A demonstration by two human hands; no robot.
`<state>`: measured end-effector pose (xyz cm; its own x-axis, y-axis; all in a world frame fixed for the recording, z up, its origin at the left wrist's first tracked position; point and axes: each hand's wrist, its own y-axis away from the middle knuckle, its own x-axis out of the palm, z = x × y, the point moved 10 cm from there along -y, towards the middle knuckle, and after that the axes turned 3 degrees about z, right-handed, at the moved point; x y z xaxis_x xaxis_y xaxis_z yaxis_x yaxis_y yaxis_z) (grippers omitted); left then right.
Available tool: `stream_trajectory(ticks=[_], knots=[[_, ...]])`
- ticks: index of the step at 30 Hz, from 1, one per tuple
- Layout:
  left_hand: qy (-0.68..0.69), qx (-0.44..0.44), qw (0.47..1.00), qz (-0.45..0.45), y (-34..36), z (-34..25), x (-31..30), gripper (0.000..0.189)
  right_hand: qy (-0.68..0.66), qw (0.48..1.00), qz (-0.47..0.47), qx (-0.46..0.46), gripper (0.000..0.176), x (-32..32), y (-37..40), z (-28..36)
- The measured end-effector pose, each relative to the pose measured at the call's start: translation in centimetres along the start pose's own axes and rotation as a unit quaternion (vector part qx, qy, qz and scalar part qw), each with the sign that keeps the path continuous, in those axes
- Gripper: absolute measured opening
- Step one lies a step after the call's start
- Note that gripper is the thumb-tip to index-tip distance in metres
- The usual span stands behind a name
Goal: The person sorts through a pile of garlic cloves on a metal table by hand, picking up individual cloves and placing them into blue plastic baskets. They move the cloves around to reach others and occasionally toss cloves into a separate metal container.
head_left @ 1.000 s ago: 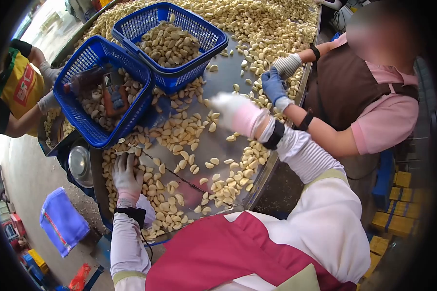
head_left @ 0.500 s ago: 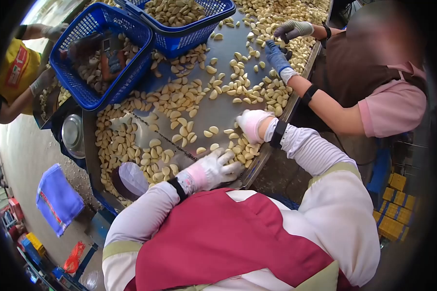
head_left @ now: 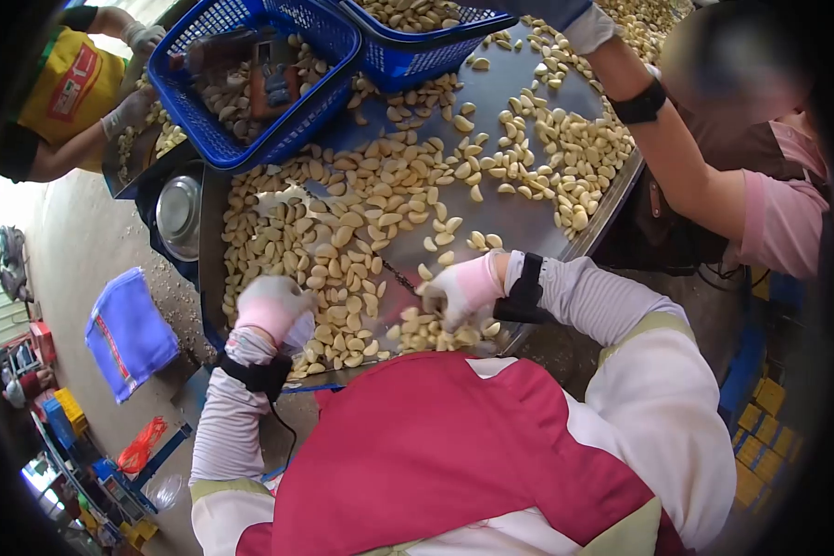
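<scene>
Pale garlic-like cloves (head_left: 343, 222) lie spread over a metal table (head_left: 408, 250). My left hand (head_left: 273, 304), in a white and pink glove, is over the cloves at the table's near left corner, by a pale translucent piece; its fingertips are hidden. At the near edge, my right hand (head_left: 463, 287), gloved the same way, points its curved fingers down onto a small heap of cloves (head_left: 431, 331). Whether it grips any cannot be made out. A dark chain (head_left: 398, 278) runs across the table between my hands.
Two blue baskets (head_left: 218, 157) (head_left: 408, 65) with cloves stand at the back. A round metal lid (head_left: 178, 211) is at the left edge. One co-worker's arm (head_left: 686, 171) reaches in from the right; another co-worker (head_left: 74, 88) is at the upper left.
My left hand has moved left to the table's corner. My right hand has come nearer the front edge, over a heap. The right co-worker's arm reaches farther up, and the view has shifted.
</scene>
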<state>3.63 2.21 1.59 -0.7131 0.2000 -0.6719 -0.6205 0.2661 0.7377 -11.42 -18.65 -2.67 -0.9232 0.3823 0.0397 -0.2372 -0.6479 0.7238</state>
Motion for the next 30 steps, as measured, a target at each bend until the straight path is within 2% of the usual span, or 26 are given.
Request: stream_trajectory(ticks=[2,4,7,8,9,10,11,12,13,14,15,16,18,19,20,22,23,24,26,27,28,29,30], knots=[[0.030,-0.008,0.999,0.011,0.1,0.0,3.0,0.043,-0.068,0.988,-0.142,-0.007,0.052,-3.5,0.7,2.4],[0.061,-0.011,0.998,0.010,-0.3,0.6,3.8,0.044,-0.145,0.973,-0.180,-0.005,0.043,-5.6,0.4,3.3],[0.101,0.023,0.995,0.015,-0.7,0.1,3.3,0.043,-0.169,0.953,-0.245,-0.054,0.038,-7.8,0.8,4.9],[0.108,0.047,0.993,0.028,-0.5,-0.3,3.2,0.042,-0.168,0.953,-0.248,-0.054,0.038,-7.5,0.7,5.3],[0.175,0.064,0.982,-0.015,0.1,-1.2,2.5,0.040,-0.219,0.945,-0.237,-0.058,0.037,-6.9,0.5,5.7],[0.360,0.062,0.929,0.056,0.4,-2.7,3.8,0.040,-0.272,0.934,-0.224,-0.062,0.036,-6.0,0.3,6.3],[0.406,0.076,0.911,0.013,1.5,-4.7,1.9,0.033,-0.381,0.899,-0.201,-0.084,0.035,-4.8,-0.1,7.0],[0.451,0.088,0.888,-0.032,2.4,-5.8,-0.1,0.028,-0.382,0.899,-0.197,-0.083,0.035,-4.4,-0.4,7.0],[0.451,0.086,0.888,-0.032,1.9,-5.5,0.7,0.028,-0.415,0.885,-0.194,-0.082,0.033,-4.4,-0.8,6.8],[0.300,0.144,0.937,-0.107,1.4,-5.9,0.3,0.025,-0.448,0.869,-0.191,-0.081,0.030,-4.3,-1.2,6.5],[0.139,0.199,0.954,-0.178,1.5,-6.9,0.3,0.022,-0.371,0.894,-0.222,-0.118,0.022,-5.0,-2.4,5.7],[0.044,0.244,0.953,-0.176,2.2,-8.5,1.6,0.020,-0.372,0.893,-0.224,-0.118,0.022,-4.9,-1.9,5.8],[-0.096,0.275,0.928,-0.232,3.3,-10.5,3.3,0.016,-0.098,0.973,-0.193,-0.086,0.017,-3.4,-0.9,7.2],[-0.099,0.277,0.928,-0.230,3.0,-10.3,3.4,0.016,0.151,0.934,-0.248,-0.206,0.019,-2.3,-2.5,8.0],[-0.110,0.277,0.928,-0.222,2.5,-10.2,3.6,0.015,0.243,0.923,-0.215,-0.207,0.020,-0.5,-2.8,8.6],[-0.121,0.279,0.929,-0.212,2.3,-10.5,3.8,0.014,0.412,0.883,-0.163,-0.152,0.014,2.2,-3.7,8.8],[-0.120,0.290,0.930,-0.192,2.2,-10.8,4.0,0.014,0.434,0.885,-0.115,-0.124,0.013,3.0,-4.6,8.3],[-0.119,0.300,0.931,-0.172,2.2,-11.0,4.0,0.014,0.435,0.884,-0.116,-0.123,0.013,2.7,-4.5,8.2],[-0.093,0.290,0.935,-0.180,2.3,-11.0,2.8,0.015,0.396,0.897,-0.153,-0.122,0.014,0.8,-3.5,8.5],[-0.068,0.281,0.939,-0.185,2.3,-10.7,2.2,0.016,0.316,0.922,-0.203,-0.092,0.022,-1.2,-3.5,7.7],[-0.070,0.282,0.939,-0.185,2.3,-10.7,1.8,0.016,0.202,0.939,-0.256,-0.110,0.024,-3.5,-1.0,8.2],[0.057,0.276,0.939,-0.196,2.2,-10.0,0.6,0.018,0.061,0.939,-0.316,-0.124,0.024,-5.4,-0.3,6.9],[0.183,0.267,0.925,-0.202,2.1,-9.2,-0.5,0.021,-0.082,0.916,-0.368,-0.135,0.025,-6.9,0.3,5.3]])
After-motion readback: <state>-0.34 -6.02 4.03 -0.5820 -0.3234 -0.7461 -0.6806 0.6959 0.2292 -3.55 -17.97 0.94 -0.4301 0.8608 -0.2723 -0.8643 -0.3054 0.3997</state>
